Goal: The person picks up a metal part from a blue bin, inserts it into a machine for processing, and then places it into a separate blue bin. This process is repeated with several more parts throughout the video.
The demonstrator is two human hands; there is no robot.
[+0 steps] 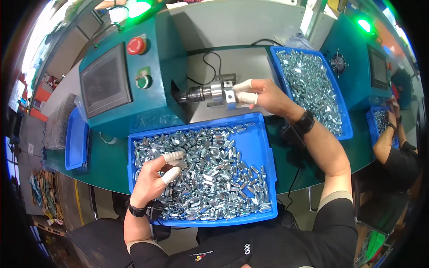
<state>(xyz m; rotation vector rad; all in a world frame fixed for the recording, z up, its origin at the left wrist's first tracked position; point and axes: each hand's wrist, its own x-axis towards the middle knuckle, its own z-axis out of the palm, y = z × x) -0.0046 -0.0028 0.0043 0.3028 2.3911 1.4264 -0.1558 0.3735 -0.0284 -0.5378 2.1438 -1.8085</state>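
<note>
My left hand (154,177), with pale covers on its fingertips, is over the left part of a blue tray (248,142) of small shiny metal hex pieces (208,177). Its thumb and fingers curl toward each other; what lies between them blends with the pieces below. Beyond the tray, my right hand (263,94), its fingertips covered too, is at the end of a machine's metal spindle head (218,92). Thumb and forefinger close in on a silver block (229,95) there. Anything small inside the pinch is hidden.
The teal machine (165,58) has a dark screen (106,81), a red stop button (136,45) and a green button (143,81). Another blue tray (346,127) of metal pieces stands at right. An emptier blue tray (77,138) is at left. Another person's arms (385,138) work far right.
</note>
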